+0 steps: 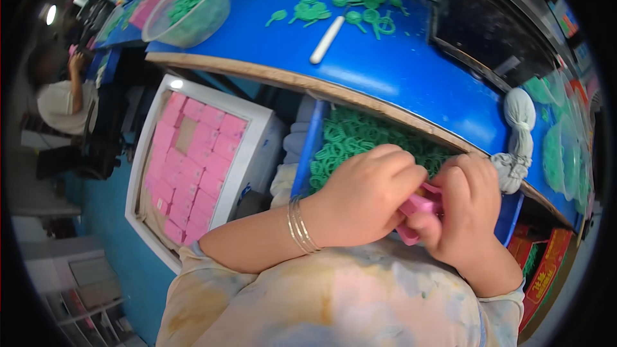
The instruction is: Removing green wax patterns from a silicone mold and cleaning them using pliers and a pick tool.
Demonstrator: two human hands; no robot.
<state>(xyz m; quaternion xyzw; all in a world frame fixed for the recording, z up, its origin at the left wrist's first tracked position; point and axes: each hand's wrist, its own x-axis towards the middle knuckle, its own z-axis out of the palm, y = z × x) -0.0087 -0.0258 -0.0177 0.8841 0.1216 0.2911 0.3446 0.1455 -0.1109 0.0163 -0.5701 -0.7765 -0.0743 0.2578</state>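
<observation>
Between my two hands is a small pink plastic piece [421, 204], partly covered by my fingers, so its full shape is hidden. My left hand [373, 193] is closed on it from the left, fingers curled. From the right my right hand [468, 202] grips the same piece, its thumb pressed against the lower side. A bit of yellow shows near the left fingertips, too small to name. Just beyond both hands, a blue bin [308, 154] under the table edge is full of small green plastic ring-shaped parts [363, 135].
A white box [144, 148] of pink blocks stands at the left. On the blue table [270, 51] are a white-handled tool [327, 40], loose green parts [310, 10], a clear bowl [193, 16], a dark monitor [491, 26] and a grey cloth bundle [519, 119]. A person [67, 99] sits farther left.
</observation>
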